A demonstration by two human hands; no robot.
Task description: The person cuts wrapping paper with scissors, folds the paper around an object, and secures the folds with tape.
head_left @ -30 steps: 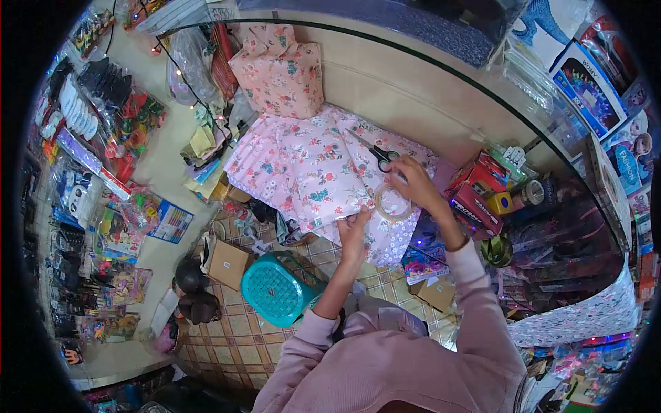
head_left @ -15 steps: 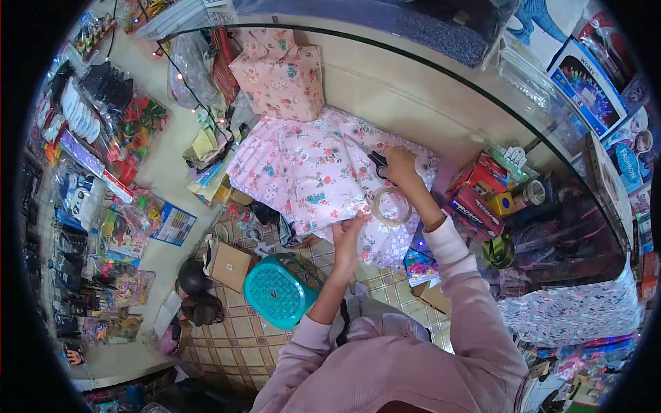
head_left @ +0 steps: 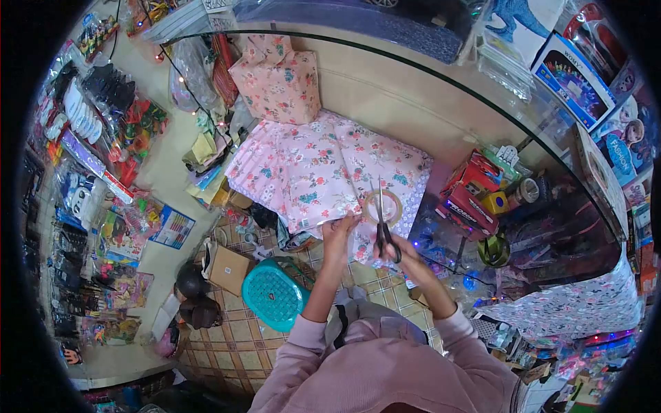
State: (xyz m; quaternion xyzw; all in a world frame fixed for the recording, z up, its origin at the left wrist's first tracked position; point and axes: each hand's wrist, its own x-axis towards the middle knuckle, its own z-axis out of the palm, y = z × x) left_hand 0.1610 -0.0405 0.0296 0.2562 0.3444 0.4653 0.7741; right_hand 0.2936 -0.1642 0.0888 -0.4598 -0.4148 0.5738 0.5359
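Note:
Pink floral wrapping paper (head_left: 313,175) is spread in layers across the glass counter. My left hand (head_left: 337,230) pinches its near edge between thumb and fingers. In my right hand (head_left: 407,258) is a pair of scissors (head_left: 383,230) with black handles, held over the paper. The blades point away from me, slightly parted, and pass over a roll of clear tape (head_left: 365,208) that lies on the paper. A package covered in floral paper (head_left: 279,82) stands at the back edge of the sheets.
A teal plastic stool (head_left: 275,292) stands on the tiled floor beside a cardboard box (head_left: 227,268). To the right, red toy boxes (head_left: 471,193) and other goods sit by the curved glass edge (head_left: 441,76). Packaged toys fill the left shelf.
My right hand has drawn back toward me with the scissors and turned them so the blades point away. My left hand stays on the paper's edge, shifted slightly.

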